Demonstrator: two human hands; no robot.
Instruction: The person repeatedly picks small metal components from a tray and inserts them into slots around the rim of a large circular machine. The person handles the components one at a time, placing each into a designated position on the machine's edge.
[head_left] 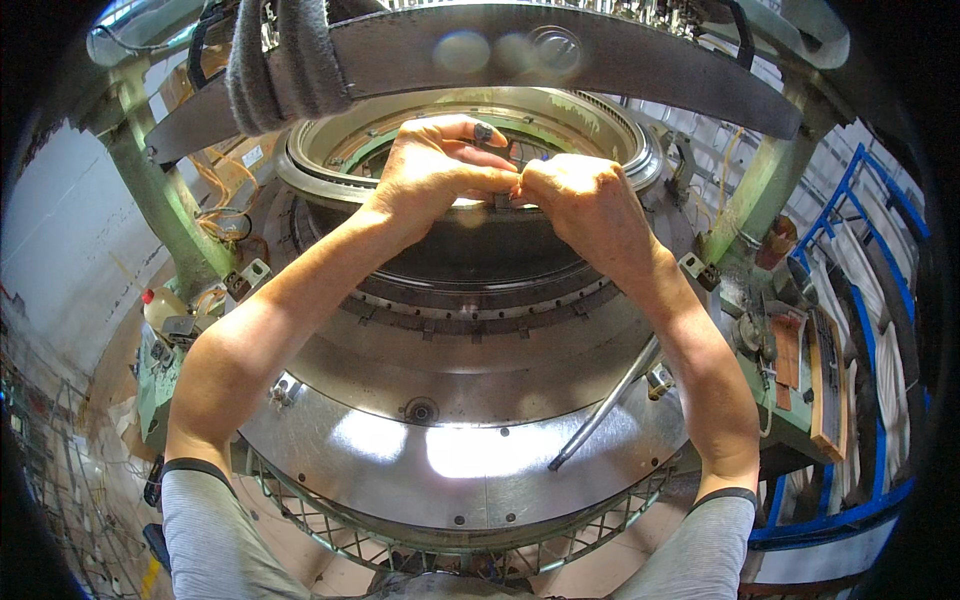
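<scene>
Both my hands meet over the near rim of a large round metal ring (640, 150), which looks like the cylinder of a circular knitting machine. My left hand (425, 165) pinches with thumb and a finger at the meeting point, its upper finger bent above and carrying a dark wrap or mark near the tip. My right hand (590, 195) is closed, its thumb and forefinger pressed together against the left fingertips. Whatever lies between the fingertips is too small or hidden to name. Below the hands runs the dark outer wall (490, 250) of the cylinder.
A curved steel beam (640, 60) crosses above my hands, with grey cloth (285, 75) draped over its left part. On the shiny round machine plate (400, 480) rests a metal rod (605, 405). Green posts (160, 190) stand either side; a blue rack (850, 290) is at right.
</scene>
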